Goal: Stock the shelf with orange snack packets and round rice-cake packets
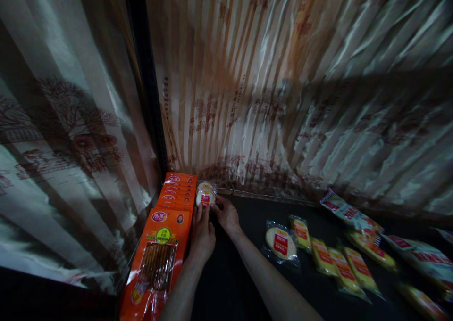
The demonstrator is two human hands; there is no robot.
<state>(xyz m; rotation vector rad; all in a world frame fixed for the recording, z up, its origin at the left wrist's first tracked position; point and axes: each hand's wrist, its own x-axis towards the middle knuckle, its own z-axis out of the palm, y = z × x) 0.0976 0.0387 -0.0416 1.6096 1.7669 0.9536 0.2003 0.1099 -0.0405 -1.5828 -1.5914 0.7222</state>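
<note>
A round white rice cracker in a clear wrapper (204, 190) with a red label stands at the back, just right of the orange snack packs. My left hand (202, 235) has its fingertips on the lower edge of this wrapped cracker. From the right side, my right hand (227, 216) pinches the wrapper's edge between thumb and fingers. The row of orange snack packs (162, 224) runs along the left, overlapping one another; the front one has a window showing brown sticks. My left wrist lies close beside it.
On the dark surface (226, 278) to the right lie another wrapped rice cracker (281, 242), several small yellow packets (342, 269) and larger white-and-red bags (352, 212). Shiny printed sheeting (247, 99) closes the back and left, with a dark post (145, 66) in the corner.
</note>
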